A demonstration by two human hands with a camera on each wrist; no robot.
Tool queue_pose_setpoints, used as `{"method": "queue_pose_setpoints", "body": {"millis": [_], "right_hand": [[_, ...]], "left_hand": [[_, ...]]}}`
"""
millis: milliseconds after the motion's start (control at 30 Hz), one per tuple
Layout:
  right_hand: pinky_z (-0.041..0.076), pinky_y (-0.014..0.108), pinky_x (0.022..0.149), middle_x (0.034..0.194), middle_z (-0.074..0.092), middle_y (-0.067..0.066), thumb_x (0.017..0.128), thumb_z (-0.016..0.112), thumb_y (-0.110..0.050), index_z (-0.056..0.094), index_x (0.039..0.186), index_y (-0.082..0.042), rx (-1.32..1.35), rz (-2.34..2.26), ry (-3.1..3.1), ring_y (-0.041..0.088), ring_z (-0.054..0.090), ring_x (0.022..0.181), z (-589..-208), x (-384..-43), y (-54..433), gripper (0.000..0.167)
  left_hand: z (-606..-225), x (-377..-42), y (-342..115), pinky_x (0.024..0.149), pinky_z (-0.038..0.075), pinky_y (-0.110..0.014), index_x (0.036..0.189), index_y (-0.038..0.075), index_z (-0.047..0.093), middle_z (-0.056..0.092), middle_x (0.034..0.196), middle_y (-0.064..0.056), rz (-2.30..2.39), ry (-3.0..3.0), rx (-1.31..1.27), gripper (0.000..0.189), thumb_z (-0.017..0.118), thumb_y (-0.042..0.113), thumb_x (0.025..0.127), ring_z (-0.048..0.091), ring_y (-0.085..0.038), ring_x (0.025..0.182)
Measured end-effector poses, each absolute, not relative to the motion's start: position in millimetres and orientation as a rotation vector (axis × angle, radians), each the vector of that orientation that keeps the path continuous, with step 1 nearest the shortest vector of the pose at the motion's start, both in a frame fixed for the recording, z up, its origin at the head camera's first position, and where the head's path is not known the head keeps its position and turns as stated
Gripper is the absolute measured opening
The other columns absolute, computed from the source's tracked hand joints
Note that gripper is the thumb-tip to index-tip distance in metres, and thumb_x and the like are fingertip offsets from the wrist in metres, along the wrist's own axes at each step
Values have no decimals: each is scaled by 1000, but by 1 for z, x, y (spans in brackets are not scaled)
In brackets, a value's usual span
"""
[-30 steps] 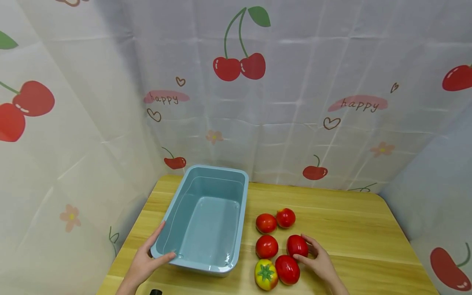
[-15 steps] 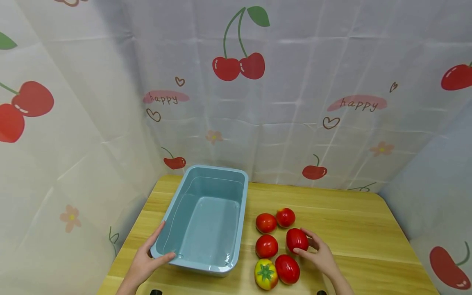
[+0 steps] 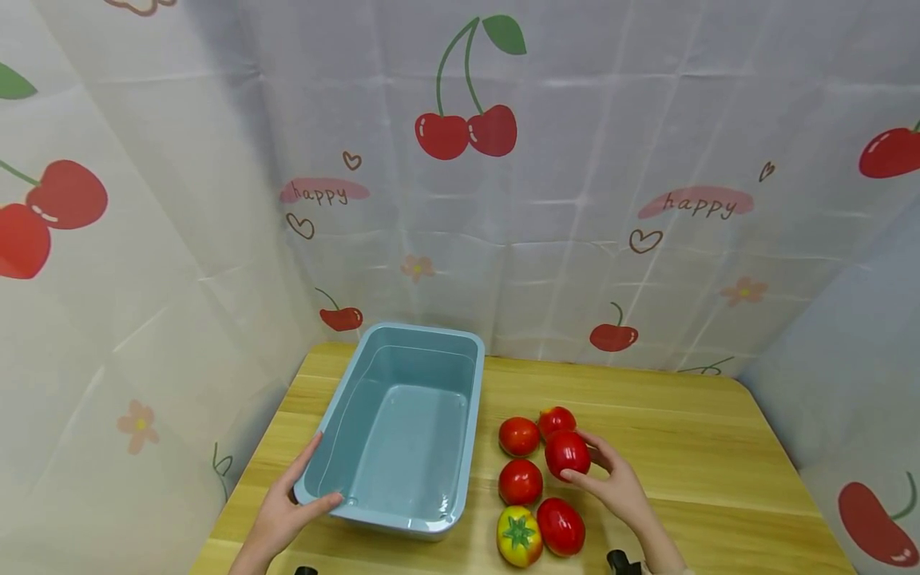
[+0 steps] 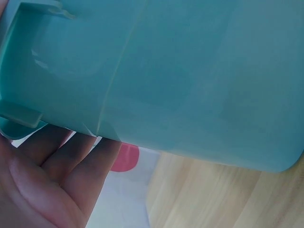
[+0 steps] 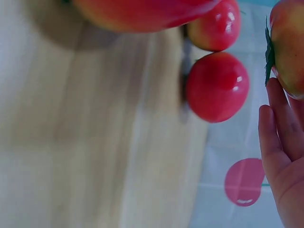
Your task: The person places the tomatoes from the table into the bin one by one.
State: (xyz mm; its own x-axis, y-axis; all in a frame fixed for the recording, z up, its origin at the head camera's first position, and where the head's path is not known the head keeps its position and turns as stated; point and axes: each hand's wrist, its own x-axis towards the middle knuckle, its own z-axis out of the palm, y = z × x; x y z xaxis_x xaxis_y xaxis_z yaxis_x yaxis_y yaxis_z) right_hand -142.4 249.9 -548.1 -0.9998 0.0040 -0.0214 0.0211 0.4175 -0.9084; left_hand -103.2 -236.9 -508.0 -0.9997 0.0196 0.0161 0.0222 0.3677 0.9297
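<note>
My left hand (image 3: 282, 509) holds the near left corner of a light blue plastic bin (image 3: 469, 447), thumb over the rim and fingers along the outer side. In the left wrist view the fingers (image 4: 71, 166) lie against the bin's wall. Between thumb and fingers, my right hand (image 3: 620, 489) grips a shiny red tomato (image 3: 566, 455), lifted over the table; its green leafy top shows in the right wrist view. Below it rest a red tomato (image 3: 561, 527) and a yellow one with a green star-shaped top (image 3: 519, 537).
More red tomatoes stand right of the bin: one in the middle (image 3: 521, 481), two farther back, the left one (image 3: 519, 436) and the right one (image 3: 556, 418). The wooden table (image 3: 690, 447) ends at a cherry-print curtain (image 3: 532, 295) behind and on both sides.
My right hand has lifted the red tomato off its place and carried it up and slightly to the left. The left hand and bin have stayed put.
</note>
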Motion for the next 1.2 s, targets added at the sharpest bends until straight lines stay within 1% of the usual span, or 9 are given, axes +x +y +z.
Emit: {"method": "queue_pose_setpoints", "body": {"millis": [100, 300, 433, 633, 733, 833, 1000, 1200], "right_hand": [[41, 56, 92, 132, 51, 14, 75, 79, -32, 49, 135, -17, -2, -1689, 2636, 36, 49, 116, -543, -144, 245, 69], [41, 57, 91, 130, 53, 12, 75, 80, -29, 51, 133, -16, -92, -1734, 2653, 35, 52, 113, -534, -148, 235, 66], [40, 58, 91, 129, 55, 9, 75, 80, -29, 51, 134, -16, -162, -1755, 2663, 33, 53, 112, -526, -151, 226, 67], [38, 57, 95, 130, 55, 6, 74, 80, -30, 51, 134, -21, -205, -1776, 2649, 30, 52, 114, -514, -156, 214, 67], [37, 56, 97, 130, 55, 6, 75, 79, -28, 50, 134, -21, -227, -1773, 2654, 28, 51, 115, -505, -158, 207, 66], [38, 55, 96, 130, 55, 9, 76, 79, -23, 50, 135, -17, -250, -1786, 2638, 29, 52, 115, -491, -158, 198, 66], [46, 50, 88, 131, 53, 15, 77, 78, -16, 47, 137, -10, -277, -1822, 2573, 35, 51, 114, -465, -156, 182, 67], [52, 38, 82, 130, 54, 7, 76, 79, -20, 49, 135, -20, -334, -1859, 2486, 31, 50, 115, -468, -167, 169, 66]], "left_hand": [[-508, -103, -237, 80, 45, -17, 148, 23, 30, 24, 152, -13, -1780, -2589, -42, 84, 77, 18, 79, 20, -38, 135], [-509, -104, -237, 80, 46, -17, 148, 23, 30, 23, 152, -12, -1794, -2572, -51, 85, 77, 16, 79, 19, -37, 135], [-509, -104, -236, 81, 44, -15, 148, 22, 30, 23, 152, -12, -1780, -2568, -52, 85, 77, 16, 78, 18, -37, 135], [-510, -104, -236, 84, 41, -13, 148, 22, 30, 24, 152, -12, -1768, -2563, -58, 85, 77, 16, 78, 20, -37, 135], [-510, -104, -236, 84, 40, -12, 148, 23, 30, 25, 152, -12, -1768, -2568, -51, 85, 77, 16, 78, 20, -36, 135], [-510, -103, -236, 85, 38, -12, 149, 23, 29, 25, 151, -12, -1768, -2574, -44, 85, 77, 16, 78, 20, -36, 135], [-510, -103, -236, 85, 38, -11, 149, 22, 29, 24, 152, -12, -1781, -2572, -39, 85, 77, 16, 79, 19, -37, 135], [-509, -103, -236, 83, 41, -13, 149, 23, 28, 21, 153, -12, -1823, -2564, -22, 86, 76, 15, 79, 18, -37, 136]]}}
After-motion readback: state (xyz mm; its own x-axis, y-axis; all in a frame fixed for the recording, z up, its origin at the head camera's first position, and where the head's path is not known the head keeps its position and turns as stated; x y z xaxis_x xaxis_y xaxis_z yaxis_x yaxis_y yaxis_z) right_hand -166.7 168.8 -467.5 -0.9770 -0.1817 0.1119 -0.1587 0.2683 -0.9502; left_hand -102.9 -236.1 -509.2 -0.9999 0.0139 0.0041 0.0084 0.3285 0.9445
